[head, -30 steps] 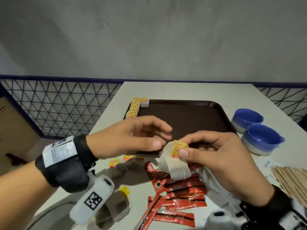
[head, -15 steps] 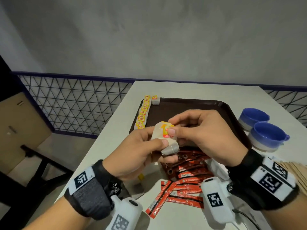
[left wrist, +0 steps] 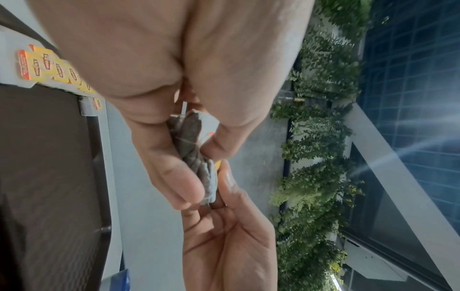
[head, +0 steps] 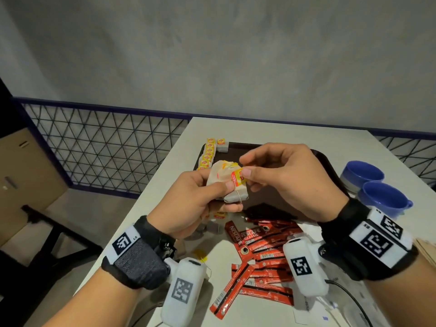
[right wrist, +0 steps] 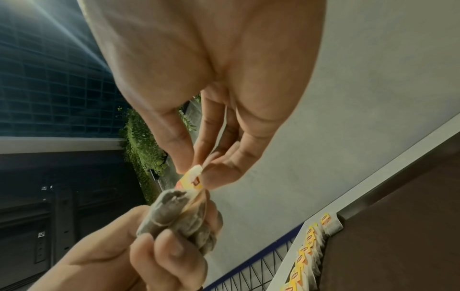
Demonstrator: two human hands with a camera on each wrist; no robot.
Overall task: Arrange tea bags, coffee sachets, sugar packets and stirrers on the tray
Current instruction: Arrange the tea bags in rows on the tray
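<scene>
My left hand (head: 207,197) grips a small bundle of tea bags (head: 224,180) above the near left corner of the dark brown tray (head: 330,159). My right hand (head: 245,173) pinches a yellow-and-red tag (head: 239,177) on that bundle; the right wrist view shows the tag (right wrist: 191,180) between thumb and forefinger. A row of tea bags (head: 208,153) with yellow tags lines the tray's left edge. Red coffee sachets (head: 259,258) lie in a loose pile on the table in front of the tray. The left wrist view shows the bundle (left wrist: 196,157) pressed between my thumb and fingers.
Two blue cups (head: 377,192) stand right of the tray. Wooden stirrers (head: 424,246) peek in at the right edge. A few loose tea bags (head: 219,217) lie under my left hand. The white table (head: 259,131) ends at a mesh railing (head: 106,147) on the left.
Both hands have lifted the tea bag bundle from over the sachets up over the tray's near edge. The left hand took hold of the bundle; the right hand shifted to pinching one tag.
</scene>
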